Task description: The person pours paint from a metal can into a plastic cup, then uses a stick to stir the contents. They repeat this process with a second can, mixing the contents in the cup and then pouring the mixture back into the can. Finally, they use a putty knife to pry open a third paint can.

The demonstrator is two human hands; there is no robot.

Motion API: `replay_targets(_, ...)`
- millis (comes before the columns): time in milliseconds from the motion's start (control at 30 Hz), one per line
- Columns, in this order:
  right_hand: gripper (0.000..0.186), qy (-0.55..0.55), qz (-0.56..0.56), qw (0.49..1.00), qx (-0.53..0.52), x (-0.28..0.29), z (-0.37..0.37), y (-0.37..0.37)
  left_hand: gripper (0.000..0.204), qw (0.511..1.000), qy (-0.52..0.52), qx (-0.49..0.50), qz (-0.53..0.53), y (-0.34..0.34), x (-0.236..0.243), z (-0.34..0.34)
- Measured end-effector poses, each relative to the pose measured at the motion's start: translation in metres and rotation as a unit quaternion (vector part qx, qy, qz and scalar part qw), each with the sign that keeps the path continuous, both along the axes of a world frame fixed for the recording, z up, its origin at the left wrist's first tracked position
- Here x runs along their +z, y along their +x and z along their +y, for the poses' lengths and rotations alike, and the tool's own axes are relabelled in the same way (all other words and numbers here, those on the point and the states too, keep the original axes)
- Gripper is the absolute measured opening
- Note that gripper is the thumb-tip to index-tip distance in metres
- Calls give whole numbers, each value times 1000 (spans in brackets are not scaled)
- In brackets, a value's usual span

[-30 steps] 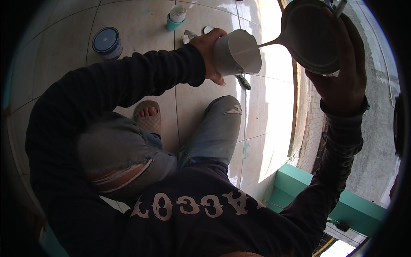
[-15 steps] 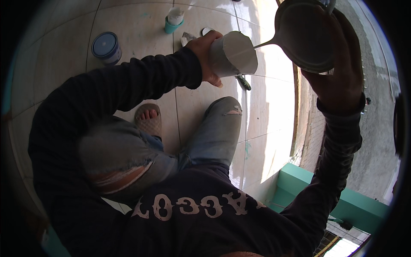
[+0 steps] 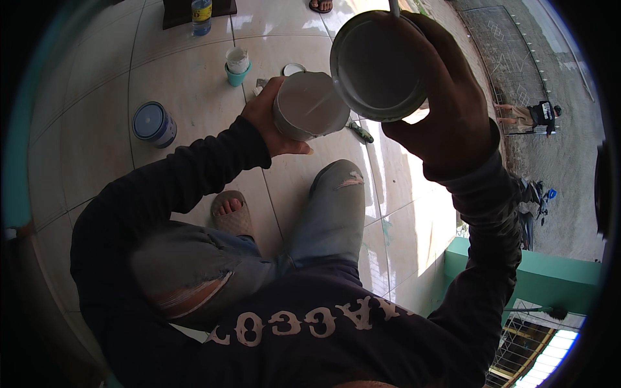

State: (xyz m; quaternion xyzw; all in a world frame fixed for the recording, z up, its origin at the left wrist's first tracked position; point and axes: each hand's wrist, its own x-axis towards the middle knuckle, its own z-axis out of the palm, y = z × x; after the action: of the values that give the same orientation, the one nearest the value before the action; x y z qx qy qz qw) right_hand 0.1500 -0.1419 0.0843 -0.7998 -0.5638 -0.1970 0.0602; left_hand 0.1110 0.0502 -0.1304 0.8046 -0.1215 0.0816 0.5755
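Note:
My left hand (image 3: 266,123) is wrapped round a pale grey cup (image 3: 310,132), its open mouth facing up. Pale liquid shows inside, with a thin light streak running to the can's rim. Just right of the cup and above it, my right hand (image 3: 446,97) grips a round open tin can (image 3: 375,64), tilted so that its pale-coated inside shows. A thin rod-like piece crosses the can's top rim; what it belongs to is hidden. On the floor behind the cup lie a round lid (image 3: 294,68) and, to its right, a green-handled tool (image 3: 361,132).
A blue-lidded can (image 3: 154,124) stands on the tiled floor at left. Farther back are a teal cup (image 3: 237,77) holding a white cup, and a bottle (image 3: 202,19). A green ledge (image 3: 543,278) is at lower right. Outside, a person (image 3: 542,116) and motorbikes (image 3: 532,194) appear.
Both hands now appear lower and farther left in view. The can is closer to the cup, and the long stream between them has shrunk to a thin streak. The view has shifted, showing more background.

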Motion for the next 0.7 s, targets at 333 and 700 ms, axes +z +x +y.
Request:
replay_targets(333,95,2,-2,996,-91,-43,-25,5,90,998,18,64,-7,-4,-1,-18)
replay_targets(700,95,22,-7,986,-165,-71,-27,11,82,991,71,116,-6,-6,2,-29)
